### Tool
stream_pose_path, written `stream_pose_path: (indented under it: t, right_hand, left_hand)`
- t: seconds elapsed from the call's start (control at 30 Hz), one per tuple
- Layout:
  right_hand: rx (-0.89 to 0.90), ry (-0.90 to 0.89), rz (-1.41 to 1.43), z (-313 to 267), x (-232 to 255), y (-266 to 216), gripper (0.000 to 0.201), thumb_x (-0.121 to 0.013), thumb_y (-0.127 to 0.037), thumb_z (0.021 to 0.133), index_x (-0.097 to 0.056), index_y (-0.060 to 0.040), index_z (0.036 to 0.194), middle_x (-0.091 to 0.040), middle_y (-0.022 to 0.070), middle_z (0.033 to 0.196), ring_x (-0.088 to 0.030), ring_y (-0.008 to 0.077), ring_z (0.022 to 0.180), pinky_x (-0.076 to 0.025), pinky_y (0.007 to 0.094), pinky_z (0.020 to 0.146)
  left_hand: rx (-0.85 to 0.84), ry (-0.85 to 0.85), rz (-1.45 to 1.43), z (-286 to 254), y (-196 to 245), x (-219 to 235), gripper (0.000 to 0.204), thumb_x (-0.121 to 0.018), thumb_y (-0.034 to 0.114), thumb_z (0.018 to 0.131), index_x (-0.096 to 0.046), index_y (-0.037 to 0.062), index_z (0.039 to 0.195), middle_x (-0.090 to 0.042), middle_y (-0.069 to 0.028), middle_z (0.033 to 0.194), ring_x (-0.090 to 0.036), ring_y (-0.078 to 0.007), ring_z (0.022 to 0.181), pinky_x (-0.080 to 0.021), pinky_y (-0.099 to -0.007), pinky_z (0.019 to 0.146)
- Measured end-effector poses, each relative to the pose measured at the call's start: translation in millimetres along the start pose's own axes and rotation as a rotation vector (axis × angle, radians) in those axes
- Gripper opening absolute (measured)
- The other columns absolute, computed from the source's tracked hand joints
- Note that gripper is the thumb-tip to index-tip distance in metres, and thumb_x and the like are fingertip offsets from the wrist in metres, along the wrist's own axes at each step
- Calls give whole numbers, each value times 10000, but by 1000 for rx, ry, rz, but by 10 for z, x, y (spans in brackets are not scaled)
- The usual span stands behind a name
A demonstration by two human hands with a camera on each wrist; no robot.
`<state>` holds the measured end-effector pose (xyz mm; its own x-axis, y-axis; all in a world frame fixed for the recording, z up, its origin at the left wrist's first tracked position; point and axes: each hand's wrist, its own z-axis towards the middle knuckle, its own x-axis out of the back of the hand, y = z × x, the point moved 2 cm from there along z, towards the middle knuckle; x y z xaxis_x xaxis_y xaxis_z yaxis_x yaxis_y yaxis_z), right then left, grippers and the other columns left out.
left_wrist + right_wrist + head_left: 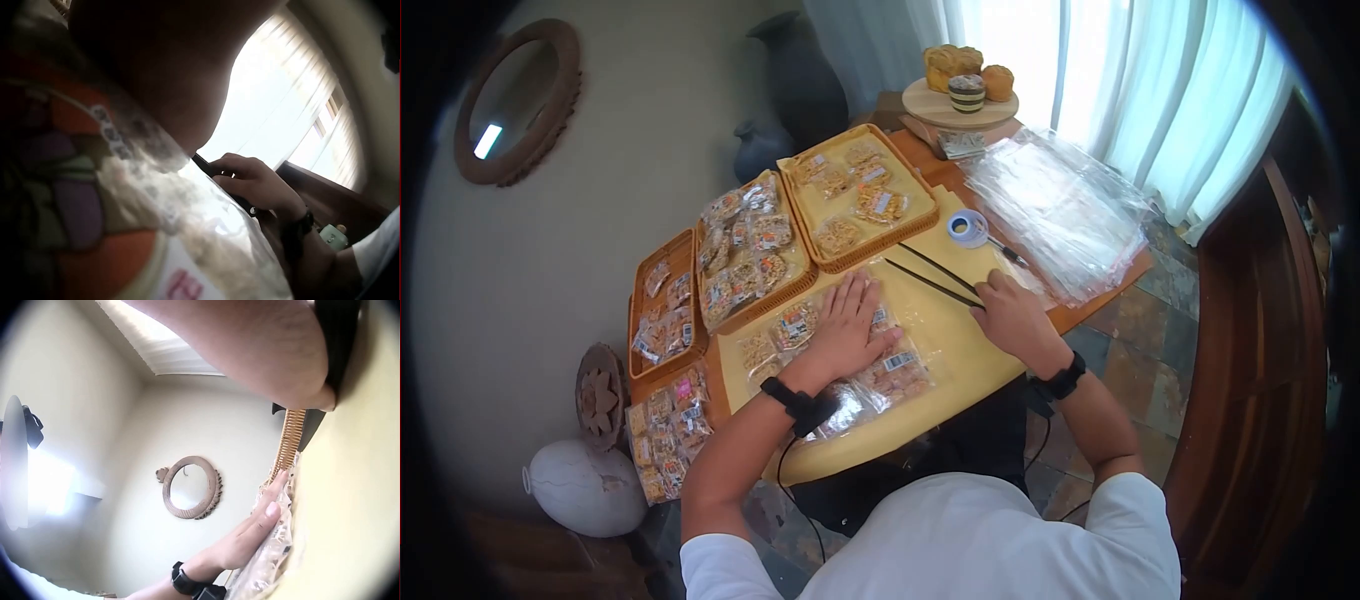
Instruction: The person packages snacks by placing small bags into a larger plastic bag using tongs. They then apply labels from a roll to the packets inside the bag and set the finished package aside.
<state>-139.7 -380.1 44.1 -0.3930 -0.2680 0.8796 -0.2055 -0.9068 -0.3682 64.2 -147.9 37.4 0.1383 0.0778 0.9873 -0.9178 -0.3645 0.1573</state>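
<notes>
My left hand (847, 328) lies flat with fingers spread on a clear plastic bag (840, 415) of small snack packs (794, 325). Its palm covers part of the bag's contents. In my right hand (1018, 316) I grip a pair of black tongs (932, 285) near one end. Their two slim arms stand apart and point left toward the bag and the trays. From the right wrist view, the left hand (247, 540) presses on the crinkled plastic. The left wrist view has the right hand (253, 181) around a dark handle.
Wicker trays of snack packs (870, 258) (745, 322) (662, 375) line the table's far left side. More bagged packs (670, 430) lie at the left corner. A tape roll (967, 228), a pen (1008, 251) and flat plastic bags (1060, 205) lie right. Bread (952, 66) sits on a wooden stand (930, 107).
</notes>
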Motion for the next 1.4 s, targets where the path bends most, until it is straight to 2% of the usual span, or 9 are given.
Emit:
stream_pose_path:
  t: [0.37, 0.43, 0.53, 0.6, 0.73, 0.9, 1.27, 1.33, 1.4]
  right_hand:
    - [-102, -22, -52, 1056, 382, 535, 254, -749, -205, 936, -772, -94, 1164, -704, 119, 1176, -664, 337, 1165, -567, 469, 966]
    - [300, -52, -183, 1243, 203, 596, 217, -745, -155, 897, -804, -115, 1102, -707, 97, 1198, -634, 320, 1194, -519, 467, 997]
    - [387, -172, -362, 1368, 253, 545, 176, -761, -116, 839, -822, -114, 1004, -705, 87, 1203, -616, 301, 1201, -464, 459, 1011]
    - [295, -40, -204, 1402, 295, 566, 82, -770, -137, 862, -814, -104, 923, -699, 75, 1152, -636, 276, 1175, -459, 432, 1016]
    - [-416, -365, 1287, 1191, 320, 74, 200, -693, -167, 1045, -725, -21, 1177, -734, 42, 1212, -685, 172, 1120, -510, 330, 1027]
    - [-474, -320, 1586, 679, -49, -523, 223, -688, -191, 1058, -695, -70, 1245, -733, -10, 1180, -627, 85, 1011, -457, 263, 901]
    - [-440, -272, 1461, 389, -550, -1061, 255, -750, -249, 1058, -737, 3, 1094, -683, 0, 947, -612, 93, 918, -499, 268, 823]
    - [-43, -53, 1080, 408, -455, -1125, 302, -713, -278, 1088, -730, 15, 1159, -712, 46, 1041, -639, 124, 975, -520, 286, 840]
    - [-77, -51, 1163, 355, -356, -1179, 320, -697, -293, 1097, -722, 10, 1198, -716, 63, 1082, -648, 140, 1007, -526, 295, 865]
  left_hand:
    - [-57, 92, -170, 46, 46, 254, 743, -640, 510, 1053, -485, 38, 1606, -368, -254, 1722, -322, -452, 1604, -232, -537, 1320]
    - [-81, 139, -189, 38, 125, 200, 639, -689, 438, 1019, -583, 75, 1534, -428, -231, 1691, -372, -434, 1577, -271, -537, 1306]
    - [-119, 172, -235, -56, 200, 188, 604, -687, 420, 1010, -625, 56, 1488, -475, -217, 1659, -395, -394, 1569, -276, -539, 1300]
    - [-93, 285, -273, -113, 211, 215, 562, -711, 379, 996, -650, 58, 1454, -547, -198, 1571, -479, -386, 1488, -344, -532, 1253]
    - [-32, 433, -458, -154, 258, 447, 438, -770, 294, 966, -716, 65, 1336, -675, -132, 1268, -681, -332, 1176, -547, -472, 1016]
    - [90, 388, -811, -252, 516, 573, 370, -814, 240, 961, -722, 45, 1262, -639, -99, 1139, -662, -213, 994, -553, -353, 861]
    - [471, 251, -1221, -426, 411, 212, 202, -839, 202, 971, -759, 19, 1003, -680, 17, 838, -585, -62, 737, -497, -278, 685]
    - [592, 350, -1578, -461, 462, 260, 161, -789, 152, 1019, -769, 10, 1093, -678, 54, 874, -582, -23, 783, -476, -225, 704]
    - [613, 382, -1687, -500, 458, 297, 161, -778, 166, 1032, -771, 16, 1090, -688, 44, 883, -567, -23, 768, -464, -229, 690]
